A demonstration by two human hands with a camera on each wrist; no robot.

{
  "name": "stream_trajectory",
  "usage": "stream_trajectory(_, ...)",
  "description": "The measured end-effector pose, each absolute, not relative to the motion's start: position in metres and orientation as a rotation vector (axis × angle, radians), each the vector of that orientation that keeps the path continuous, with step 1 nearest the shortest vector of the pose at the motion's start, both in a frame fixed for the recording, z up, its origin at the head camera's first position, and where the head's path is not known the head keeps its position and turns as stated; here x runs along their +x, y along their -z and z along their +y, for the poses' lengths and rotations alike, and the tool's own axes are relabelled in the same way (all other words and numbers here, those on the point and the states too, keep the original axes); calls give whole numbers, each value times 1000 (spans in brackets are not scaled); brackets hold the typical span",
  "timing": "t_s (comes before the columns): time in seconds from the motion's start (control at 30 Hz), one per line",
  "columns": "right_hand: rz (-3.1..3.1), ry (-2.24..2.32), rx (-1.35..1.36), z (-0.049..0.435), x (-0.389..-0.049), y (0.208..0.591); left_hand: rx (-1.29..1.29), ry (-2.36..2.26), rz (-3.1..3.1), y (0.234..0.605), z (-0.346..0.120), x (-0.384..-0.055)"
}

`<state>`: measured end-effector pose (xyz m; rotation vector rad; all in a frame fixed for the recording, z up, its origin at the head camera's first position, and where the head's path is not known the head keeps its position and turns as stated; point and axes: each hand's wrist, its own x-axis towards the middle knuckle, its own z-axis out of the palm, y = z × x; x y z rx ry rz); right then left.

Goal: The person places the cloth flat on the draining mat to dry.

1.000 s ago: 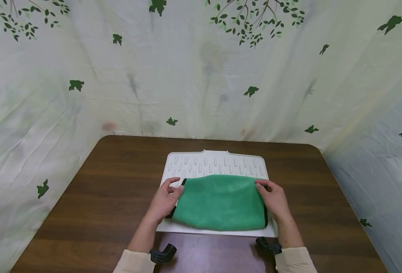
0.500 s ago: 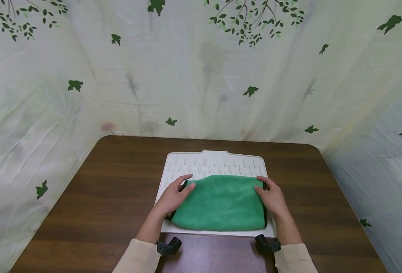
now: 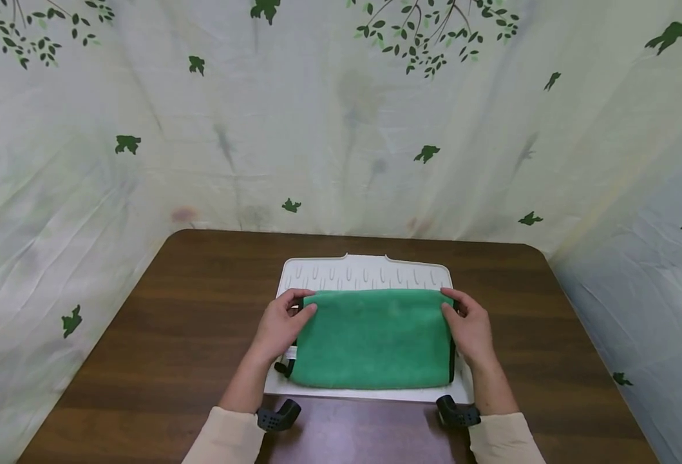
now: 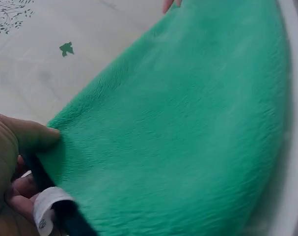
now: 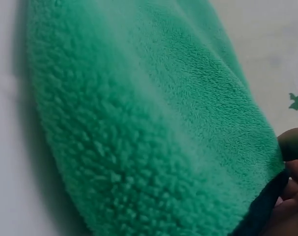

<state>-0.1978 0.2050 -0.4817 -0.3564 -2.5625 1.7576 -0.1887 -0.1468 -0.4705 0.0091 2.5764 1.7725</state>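
A plush green towel (image 3: 375,341) with dark edging lies folded over a white ribbed board (image 3: 364,274). My left hand (image 3: 279,325) pinches its far left corner between thumb and fingers; in the left wrist view the thumb lies on the green face, beside the dark edging and a white label (image 4: 49,204). At the far right corner, my right hand (image 3: 469,325) pinches the towel the same way, its fingers partly behind the cloth. The right wrist view shows the right hand (image 5: 293,182) at the dark edge. The towel's far edge runs nearly straight between the hands.
The board sits on a brown wooden table (image 3: 201,309), with a purplish panel (image 3: 364,428) at its near side. A pale curtain (image 3: 317,129) printed with leaves and birds hangs behind and at both sides. Black wrist devices (image 3: 279,415) are on both wrists.
The towel's far edge has been drawn outward and farther back, and its face looks flatter. My left hand went right onto the cloth, then back left to the corner; a white label now shows.
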Motion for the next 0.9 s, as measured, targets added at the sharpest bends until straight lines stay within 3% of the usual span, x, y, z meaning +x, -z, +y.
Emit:
stream_trajectory(0.23,-2830,-1700,-220,208,-205,497,-37,-1598,2584,480,-150,-192)
stream_trajectory(0.5,-2763,-1822,-315,211,-227,499,-79,-1586,2507,493,-144,-210)
stream_trajectory(0.9,-2714,-1748,-128,207,-236,485,-46,-1743,2543,479,-143,-224)
